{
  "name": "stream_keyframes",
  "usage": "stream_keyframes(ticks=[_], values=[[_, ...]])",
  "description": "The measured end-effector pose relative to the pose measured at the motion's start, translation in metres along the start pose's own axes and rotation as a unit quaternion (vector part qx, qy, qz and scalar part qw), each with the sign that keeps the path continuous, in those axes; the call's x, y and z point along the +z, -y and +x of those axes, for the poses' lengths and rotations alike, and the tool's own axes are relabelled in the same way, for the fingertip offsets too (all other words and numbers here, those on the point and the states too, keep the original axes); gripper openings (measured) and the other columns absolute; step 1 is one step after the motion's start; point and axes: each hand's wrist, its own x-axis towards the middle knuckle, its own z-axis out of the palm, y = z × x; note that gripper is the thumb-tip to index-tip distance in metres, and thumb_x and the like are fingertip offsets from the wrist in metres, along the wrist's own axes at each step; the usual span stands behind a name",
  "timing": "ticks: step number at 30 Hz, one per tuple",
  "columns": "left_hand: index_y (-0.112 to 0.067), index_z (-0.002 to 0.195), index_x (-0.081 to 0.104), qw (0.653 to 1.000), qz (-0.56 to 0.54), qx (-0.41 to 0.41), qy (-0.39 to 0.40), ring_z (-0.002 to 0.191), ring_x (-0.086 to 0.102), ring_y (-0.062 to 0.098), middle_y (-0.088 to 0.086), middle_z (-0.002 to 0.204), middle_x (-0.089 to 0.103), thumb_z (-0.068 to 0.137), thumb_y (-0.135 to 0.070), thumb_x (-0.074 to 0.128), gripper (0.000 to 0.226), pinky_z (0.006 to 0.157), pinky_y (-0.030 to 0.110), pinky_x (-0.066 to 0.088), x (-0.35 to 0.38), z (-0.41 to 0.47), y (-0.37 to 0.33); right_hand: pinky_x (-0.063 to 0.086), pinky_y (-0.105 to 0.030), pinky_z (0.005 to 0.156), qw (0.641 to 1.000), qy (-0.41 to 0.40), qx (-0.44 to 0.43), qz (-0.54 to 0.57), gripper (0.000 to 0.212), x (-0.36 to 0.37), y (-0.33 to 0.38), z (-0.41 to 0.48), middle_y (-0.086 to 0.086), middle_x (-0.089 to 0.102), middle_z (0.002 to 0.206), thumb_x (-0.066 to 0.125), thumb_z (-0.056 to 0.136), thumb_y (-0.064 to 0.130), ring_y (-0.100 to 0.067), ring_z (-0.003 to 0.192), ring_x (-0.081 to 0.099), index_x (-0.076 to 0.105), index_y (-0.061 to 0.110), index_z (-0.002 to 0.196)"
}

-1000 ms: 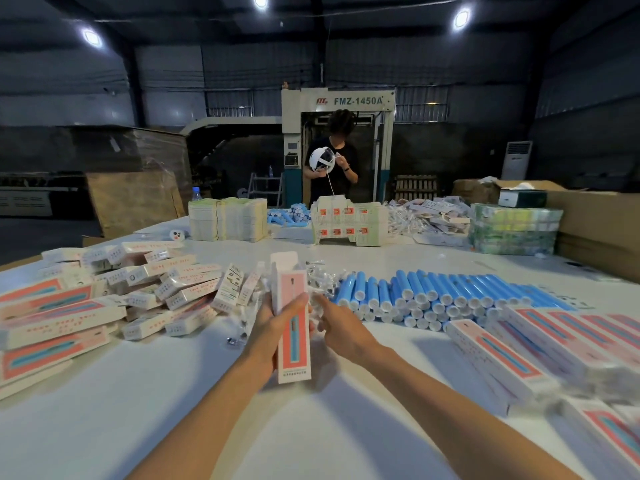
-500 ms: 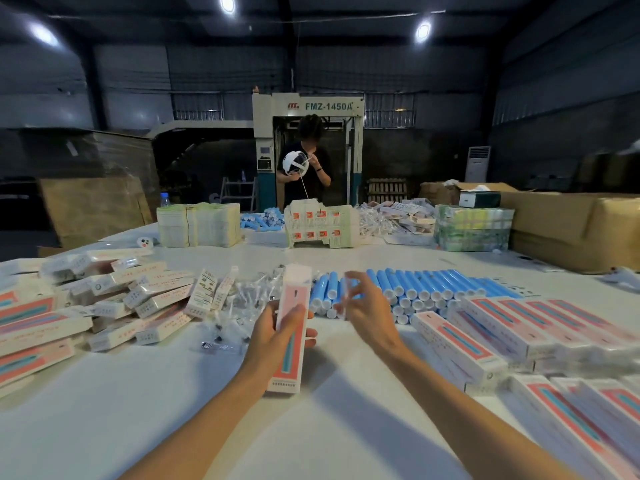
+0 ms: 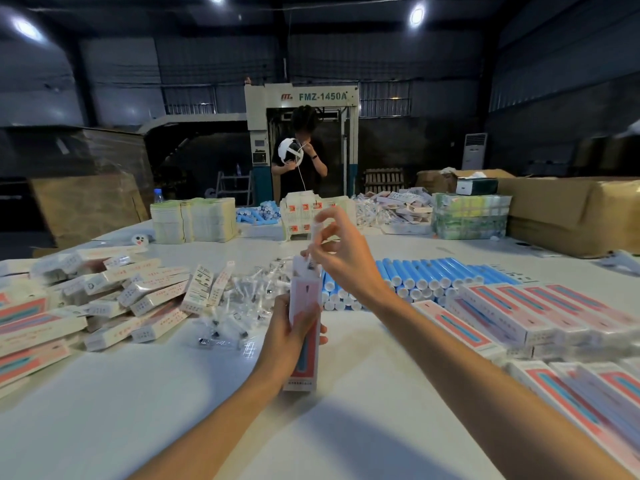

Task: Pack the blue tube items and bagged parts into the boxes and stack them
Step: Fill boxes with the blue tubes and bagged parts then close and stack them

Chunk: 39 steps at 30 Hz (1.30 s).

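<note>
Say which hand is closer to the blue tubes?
Right. The right hand is raised by the left end of the blue tubes; the left hand grips the box, nearer the person.

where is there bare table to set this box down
Near edge of the table, between the left box pile and right box rows; also the far strip behind the blue tubes. Crowded mid-table: bagged parts.
</note>
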Motion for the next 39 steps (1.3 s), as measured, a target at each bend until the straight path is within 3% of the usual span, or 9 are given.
stream_keyframes(ticks=[6, 11, 15, 22, 24, 28, 30, 32, 39], values=[[-0.030, 0.124, 0.052, 1.000, -0.001, 0.007, 0.005, 0.084, 0.080, 0.024, 0.004, 0.094, 0.079, 0.098, -0.056, 0.063, 0.038, 0.068, 0.023, 0.060, 0.001, -0.002, -0.002, 0.063, -0.041, 0.064, 0.994, 0.059, -0.001, -0.098, 0.049, 0.005, -0.007, 0.000, -0.005, 0.066, 0.091, 0.067, 0.091, 0.001, -0.021, 0.087, 0.066, 0.047, 0.027, 0.129], [-0.032, 0.123, 0.052, 1.000, -0.002, 0.003, 0.003, 0.084, 0.081, 0.023, 0.003, 0.094, 0.079, 0.095, -0.058, 0.063, 0.039, 0.066, 0.020, 0.059, 0.000, -0.001, -0.001, 0.058, -0.046, 0.086, 0.985, 0.084, 0.004, -0.152, 0.025, 0.007, -0.008, -0.003, 0.002, 0.070, 0.102, 0.070, 0.094, 0.010, -0.017, 0.098, 0.065, 0.061, 0.020, 0.115], [-0.028, 0.127, 0.052, 1.000, -0.014, 0.000, 0.006, 0.087, 0.080, 0.026, 0.006, 0.096, 0.079, 0.095, -0.056, 0.065, 0.045, 0.069, 0.023, 0.061, 0.001, 0.000, -0.001, 0.042, -0.039, 0.105, 0.976, 0.085, -0.022, -0.199, 0.011, 0.005, -0.022, -0.014, 0.002, 0.061, 0.120, 0.066, 0.101, 0.021, -0.016, 0.121, 0.049, 0.071, 0.015, 0.109], [-0.023, 0.127, 0.051, 1.000, -0.026, 0.003, 0.004, 0.086, 0.079, 0.025, 0.010, 0.101, 0.075, 0.093, -0.053, 0.065, 0.048, 0.068, 0.024, 0.061, 0.003, -0.002, -0.003, 0.047, -0.032, 0.102, 0.995, 0.038, 0.001, -0.094, 0.024, -0.011, -0.044, -0.045, 0.009, 0.053, 0.131, 0.055, 0.108, 0.027, -0.007, 0.124, 0.052, 0.066, 0.026, 0.130], [-0.028, 0.130, 0.048, 1.000, -0.021, 0.002, 0.009, 0.086, 0.080, 0.027, 0.009, 0.106, 0.075, 0.095, -0.054, 0.064, 0.047, 0.069, 0.024, 0.061, 0.003, -0.002, -0.003, 0.048, -0.028, 0.098, 0.996, 0.040, -0.005, -0.081, 0.034, -0.013, -0.044, -0.045, 0.012, 0.054, 0.133, 0.057, 0.108, 0.030, -0.007, 0.125, 0.053, 0.055, 0.033, 0.142], [-0.059, 0.147, 0.028, 0.999, -0.015, 0.024, 0.022, 0.086, 0.080, 0.033, -0.025, 0.118, 0.071, 0.100, -0.049, 0.065, 0.061, 0.069, 0.025, 0.061, 0.002, -0.005, -0.005, 0.045, -0.025, 0.095, 0.995, 0.049, -0.009, -0.087, 0.040, -0.016, -0.040, -0.042, 0.015, 0.051, 0.138, 0.059, 0.106, 0.039, -0.002, 0.127, 0.050, 0.050, 0.042, 0.145], [-0.067, 0.150, 0.022, 0.999, -0.013, 0.041, 0.021, 0.090, 0.079, 0.034, -0.014, 0.135, 0.065, 0.099, -0.047, 0.067, 0.070, 0.071, 0.029, 0.063, 0.002, -0.004, -0.006, 0.043, -0.029, 0.105, 0.988, 0.101, -0.017, -0.118, 0.040, -0.016, -0.040, -0.041, 0.015, 0.044, 0.144, 0.059, 0.105, 0.041, -0.001, 0.133, 0.044, 0.054, 0.040, 0.145], [-0.071, 0.146, 0.025, 0.998, -0.003, 0.056, 0.021, 0.092, 0.079, 0.033, -0.003, 0.134, 0.067, 0.099, -0.044, 0.067, 0.068, 0.074, 0.035, 0.065, 0.004, -0.004, -0.006, 0.038, -0.034, 0.114, 0.981, 0.132, -0.018, -0.140, 0.033, -0.013, -0.041, -0.042, 0.012, 0.040, 0.147, 0.060, 0.105, 0.040, -0.005, 0.137, 0.039, 0.065, 0.031, 0.136], [-0.072, 0.139, 0.033, 0.998, 0.011, 0.065, 0.022, 0.092, 0.079, 0.030, -0.021, 0.119, 0.073, 0.099, -0.043, 0.064, 0.059, 0.072, 0.030, 0.062, 0.005, -0.003, -0.006, 0.031, -0.046, 0.121, 0.974, 0.155, 0.014, -0.165, 0.029, -0.010, -0.039, -0.044, 0.003, 0.027, 0.157, 0.064, 0.103, 0.037, -0.016, 0.146, 0.029, 0.070, 0.019, 0.125]])
